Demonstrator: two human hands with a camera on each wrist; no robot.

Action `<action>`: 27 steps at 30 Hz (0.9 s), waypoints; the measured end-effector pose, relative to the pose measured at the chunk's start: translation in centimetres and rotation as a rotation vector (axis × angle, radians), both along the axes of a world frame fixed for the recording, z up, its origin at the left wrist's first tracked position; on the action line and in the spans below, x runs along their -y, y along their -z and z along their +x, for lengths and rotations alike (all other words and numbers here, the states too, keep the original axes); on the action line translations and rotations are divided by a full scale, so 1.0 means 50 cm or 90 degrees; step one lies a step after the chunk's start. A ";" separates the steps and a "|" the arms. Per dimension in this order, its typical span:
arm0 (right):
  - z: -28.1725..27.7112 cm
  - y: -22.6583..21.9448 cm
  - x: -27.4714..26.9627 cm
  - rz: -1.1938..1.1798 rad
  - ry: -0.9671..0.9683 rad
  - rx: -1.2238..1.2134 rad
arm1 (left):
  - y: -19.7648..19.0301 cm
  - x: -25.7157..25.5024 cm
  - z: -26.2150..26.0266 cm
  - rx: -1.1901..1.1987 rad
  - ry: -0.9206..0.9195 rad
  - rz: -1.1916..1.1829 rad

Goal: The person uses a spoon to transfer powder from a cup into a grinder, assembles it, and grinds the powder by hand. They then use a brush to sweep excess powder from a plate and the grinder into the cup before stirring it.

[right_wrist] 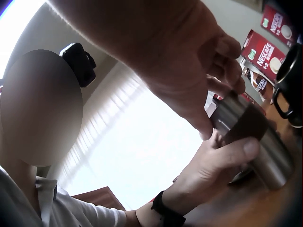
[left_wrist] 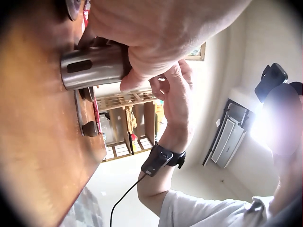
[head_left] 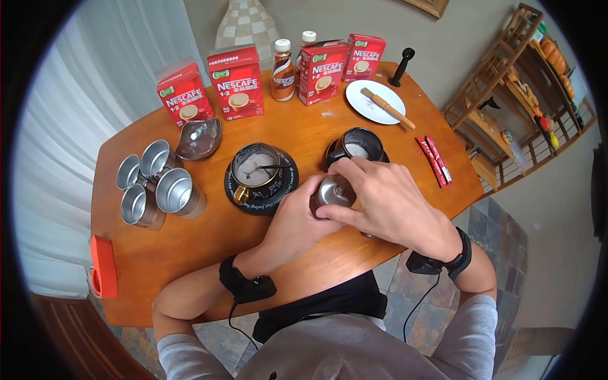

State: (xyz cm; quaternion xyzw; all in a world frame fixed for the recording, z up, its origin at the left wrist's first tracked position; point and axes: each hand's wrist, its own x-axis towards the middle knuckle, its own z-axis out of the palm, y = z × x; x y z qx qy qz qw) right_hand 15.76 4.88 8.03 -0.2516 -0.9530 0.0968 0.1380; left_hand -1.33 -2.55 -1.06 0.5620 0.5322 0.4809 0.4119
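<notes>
A metal cylinder (head_left: 336,191) with a dark band stands near the table's front edge, tilted in the right wrist view. My left hand (head_left: 296,218) grips it round the band, thumb along the side in the right wrist view. From above, my right hand (head_left: 398,201) holds its round top with thumb and fingers. An oval slot shows low on the cylinder (left_wrist: 97,67) in the left wrist view. Just behind the hands is a black cup (head_left: 373,140) with pale contents. Left of them, another black cup (head_left: 261,187) with a gold handle and a dark stick stands on a black saucer (head_left: 289,183).
Several metal cups (head_left: 178,192) and a glass dish (head_left: 199,139) are at the left, with an orange-red object (head_left: 105,267) at the edge. Several red boxes (head_left: 235,82) and bottles (head_left: 282,73) line the back. A brush (head_left: 392,111) lies on a white plate (head_left: 361,111); red sachets (head_left: 434,163) lie right.
</notes>
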 end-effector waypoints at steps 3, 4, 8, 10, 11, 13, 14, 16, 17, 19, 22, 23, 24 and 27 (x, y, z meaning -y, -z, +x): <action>-0.001 0.002 -0.011 -0.020 -0.051 -0.024 | -0.007 -0.001 -0.005 -0.018 0.012 -0.001; -0.001 0.001 -0.013 -0.020 -0.068 -0.031 | -0.004 -0.002 -0.005 -0.019 0.012 -0.007; 0.002 -0.010 -0.035 -0.023 -0.158 -0.033 | 0.016 -0.009 -0.006 -0.015 0.000 0.019; 0.004 -0.010 -0.048 -0.027 -0.207 -0.029 | 0.023 -0.010 -0.004 -0.017 -0.013 0.041; 0.002 -0.015 -0.047 -0.024 -0.193 -0.002 | 0.016 -0.008 -0.004 -0.023 -0.019 0.042; -0.002 -0.034 -0.038 -0.017 -0.167 0.052 | 0.006 -0.005 -0.004 -0.029 -0.024 0.037; -0.008 -0.035 -0.027 0.005 -0.121 0.075 | 0.001 -0.004 -0.006 -0.030 -0.022 0.031; -0.020 -0.029 0.005 0.050 -0.026 0.119 | -0.002 -0.006 -0.009 -0.044 -0.020 0.029; -0.019 -0.025 0.005 0.043 -0.030 0.106 | -0.003 -0.006 -0.009 -0.056 -0.021 0.033; -0.020 -0.015 0.001 0.030 -0.040 0.082 | 0.001 -0.008 -0.010 -0.072 -0.023 0.042; -0.017 -0.020 -0.018 0.014 -0.123 0.042 | 0.008 -0.010 -0.012 -0.079 -0.023 0.041; -0.015 -0.024 -0.027 0.008 -0.155 0.047 | 0.005 -0.009 -0.012 -0.078 -0.020 0.034; -0.015 -0.031 -0.037 0.001 -0.185 0.052 | 0.004 -0.009 -0.012 -0.077 -0.017 0.026; -0.019 -0.050 -0.029 -0.003 -0.165 0.091 | 0.005 -0.009 -0.010 -0.056 -0.019 0.041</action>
